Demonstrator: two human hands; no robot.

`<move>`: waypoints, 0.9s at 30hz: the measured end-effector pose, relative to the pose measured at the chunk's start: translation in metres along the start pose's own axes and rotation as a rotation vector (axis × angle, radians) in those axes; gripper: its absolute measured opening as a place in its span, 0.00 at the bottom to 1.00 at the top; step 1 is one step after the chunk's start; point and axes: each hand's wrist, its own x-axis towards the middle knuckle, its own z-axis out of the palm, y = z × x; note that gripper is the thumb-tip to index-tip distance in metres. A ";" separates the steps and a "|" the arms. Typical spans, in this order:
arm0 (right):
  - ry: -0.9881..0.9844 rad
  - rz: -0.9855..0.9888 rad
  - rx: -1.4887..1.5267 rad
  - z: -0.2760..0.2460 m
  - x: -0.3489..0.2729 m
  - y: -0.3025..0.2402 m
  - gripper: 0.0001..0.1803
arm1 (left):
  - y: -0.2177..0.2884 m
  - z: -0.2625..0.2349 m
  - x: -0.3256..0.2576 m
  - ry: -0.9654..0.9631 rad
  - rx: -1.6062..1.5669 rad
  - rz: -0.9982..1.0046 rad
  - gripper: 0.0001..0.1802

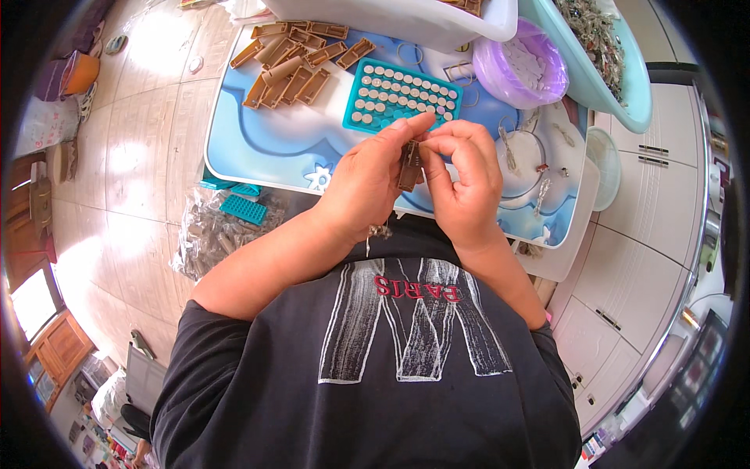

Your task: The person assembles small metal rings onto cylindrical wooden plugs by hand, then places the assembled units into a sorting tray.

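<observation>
Above the table's near edge, my left hand (367, 173) grips a small brown plastic case (409, 166), held upright. My right hand (469, 181) is closed in a pinch at the case's right side; whatever lies between its fingertips is hidden. Below my left hand dangles a small tangle of thin wire (380, 231). Just beyond both hands sits a teal tray (348, 109) with rows of round, pale-topped pieces standing in its holes. More brown cases, open and hollow, form a loose heap (293, 66) at the table's far left.
The blue-and-white table (269, 144) bears wire bundles (509, 148) on the right. A purple-lined tub (522, 62), a white bin (406, 19) and a pale-blue basin (637, 86) of wiring stand at the back. Left of the table, a clear bag (215, 238) lies on the floor.
</observation>
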 end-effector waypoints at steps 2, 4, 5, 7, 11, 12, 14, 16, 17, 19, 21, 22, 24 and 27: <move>-0.017 -0.050 -0.009 -0.001 0.001 0.001 0.08 | 0.000 -0.001 -0.001 -0.028 0.033 0.019 0.27; -0.019 -0.062 -0.014 -0.002 0.003 0.004 0.08 | 0.004 0.005 -0.004 0.008 0.007 0.008 0.25; -0.021 -0.075 -0.019 -0.002 0.003 0.004 0.08 | 0.004 0.004 -0.004 0.008 0.007 0.007 0.25; -0.039 -0.028 0.007 -0.004 0.004 0.002 0.08 | 0.006 0.002 -0.004 -0.036 0.156 0.008 0.24; -0.020 0.020 0.047 -0.007 0.007 0.000 0.09 | 0.013 -0.001 -0.003 -0.077 0.261 0.026 0.22; -0.020 0.019 0.047 -0.006 0.005 -0.001 0.09 | 0.014 0.002 -0.002 -0.015 0.240 0.085 0.22; 0.122 0.233 0.247 -0.004 -0.004 -0.002 0.12 | 0.014 0.003 -0.001 0.048 0.219 0.147 0.22; 0.066 0.284 0.340 -0.003 -0.012 -0.003 0.18 | 0.014 0.002 -0.002 0.091 0.235 0.232 0.20; 0.034 0.391 0.506 0.001 -0.012 -0.009 0.21 | 0.014 0.002 -0.001 0.090 0.235 0.231 0.20; -0.093 0.550 0.687 0.005 -0.015 -0.013 0.29 | 0.015 0.002 -0.001 0.110 0.255 0.232 0.18; -0.125 0.604 0.750 0.011 -0.016 -0.019 0.31 | 0.019 0.007 -0.005 0.088 0.228 0.195 0.17; -0.159 0.658 0.813 0.014 -0.017 -0.021 0.32 | 0.021 0.009 -0.006 0.068 0.201 0.159 0.15; -0.140 0.662 0.822 0.016 -0.017 -0.022 0.34 | 0.018 0.008 -0.006 0.074 0.234 0.208 0.14; -0.160 0.684 0.758 0.011 -0.016 -0.022 0.33 | 0.018 0.005 -0.005 0.100 0.265 0.283 0.13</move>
